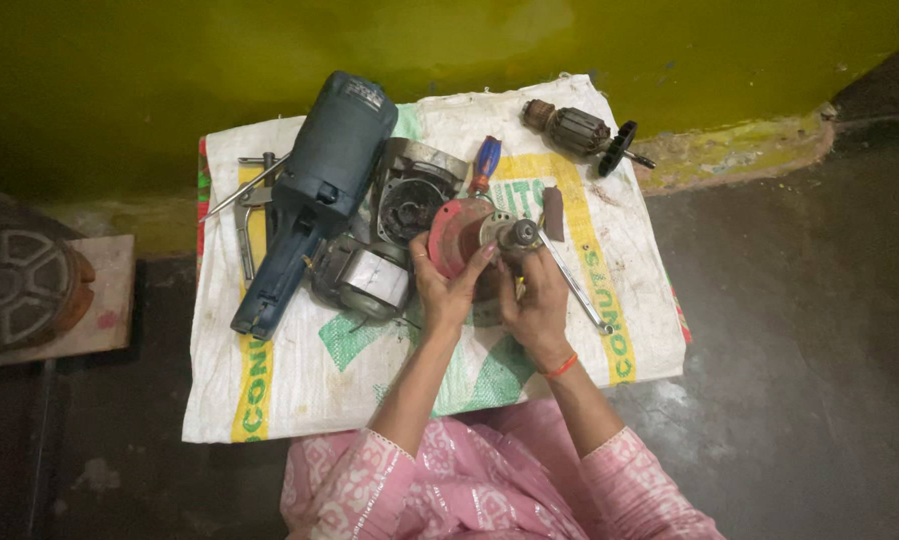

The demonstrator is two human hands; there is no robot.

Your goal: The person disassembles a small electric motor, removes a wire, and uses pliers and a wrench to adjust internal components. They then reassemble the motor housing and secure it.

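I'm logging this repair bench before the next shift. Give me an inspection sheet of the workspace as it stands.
Surface: white woven sack spread flat over a low stand, printed in green and yellow.
Job's things: red gear housing with metal spindle, held over the sack.
Clutter: blue tool body, stator, grey casing, armature, screwdriver, wrench, pliers.
Grippers: left hand cups the housing; right hand grips below the spindle.
Cables: nothing seen.
Surroundings: yellow-green wall, dark concrete floor, round metal part on a board at left.
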